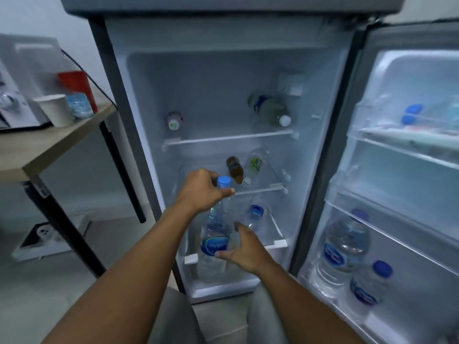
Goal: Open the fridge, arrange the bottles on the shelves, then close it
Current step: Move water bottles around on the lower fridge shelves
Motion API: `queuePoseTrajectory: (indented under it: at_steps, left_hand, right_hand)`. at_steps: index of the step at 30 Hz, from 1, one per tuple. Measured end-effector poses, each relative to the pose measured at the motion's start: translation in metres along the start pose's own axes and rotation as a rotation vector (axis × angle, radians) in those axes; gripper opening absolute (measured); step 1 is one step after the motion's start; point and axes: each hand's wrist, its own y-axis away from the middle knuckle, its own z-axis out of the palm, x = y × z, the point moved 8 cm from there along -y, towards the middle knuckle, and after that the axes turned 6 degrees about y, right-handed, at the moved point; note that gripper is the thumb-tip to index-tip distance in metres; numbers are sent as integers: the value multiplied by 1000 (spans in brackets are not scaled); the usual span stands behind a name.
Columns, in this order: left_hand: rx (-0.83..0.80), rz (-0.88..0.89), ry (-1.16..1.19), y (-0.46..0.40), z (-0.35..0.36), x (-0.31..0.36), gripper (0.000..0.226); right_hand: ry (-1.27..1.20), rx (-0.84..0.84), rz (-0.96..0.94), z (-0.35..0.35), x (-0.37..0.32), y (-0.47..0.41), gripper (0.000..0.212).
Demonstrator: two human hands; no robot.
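Observation:
The fridge [330, 150] stands open, its door [367, 78] swung to the right. My left hand [201, 192] grips the neck of a large clear water bottle [214, 234] with a blue cap, held upright in front of the lower shelves. My right hand [244, 252] is at the bottle's blue label, fingers spread, touching its side. On the middle shelf lie a brown bottle [234, 168] and a clear bottle with a green label [254, 165]. The top shelf holds a small bottle [173, 121] and a lying bottle [270, 109]. Another blue-capped bottle [255, 214] lies on the lower shelf.
The door's bottom rack holds two water bottles [344, 247] [370, 286]; its upper rack [407, 135] holds blue-capped items. A wooden table [49, 147] on the left carries a white cup [56, 109], a red container and an appliance. My knees show below.

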Motion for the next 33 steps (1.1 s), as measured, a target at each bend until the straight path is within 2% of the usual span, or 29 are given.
queuePoseTrajectory:
  at_steps: [3, 5, 9, 13, 18, 23, 26, 33]
  left_hand:
    - [-44, 62, -22, 13, -6, 34, 38]
    - [-37, 117, -6, 23, -13, 59, 34]
    - [-21, 214, 75, 42, -22, 112, 28]
    - [-45, 329, 126, 66, -20, 172, 33]
    - [-109, 453, 227, 106, -7, 229, 27]
    - [-231, 493, 317, 140, 37, 246, 35]
    - [-293, 509, 380, 154, 64, 249, 36]
    - [-454, 478, 435, 178, 114, 256, 38]
  right_hand:
    - [-73, 40, -60, -2, -17, 25, 68]
    - [-135, 109, -63, -11, -22, 40, 70]
    - [-226, 311, -1, -42, -15, 69, 95]
    - [-182, 578, 65, -100, -8, 115, 79]
    - [-80, 765, 115, -150, 8, 179, 72]
    - [-10, 913, 226, -169, 41, 237, 71]
    - [14, 968, 258, -169, 60, 262, 67]
    - [18, 1062, 341, -166, 97, 298, 73]
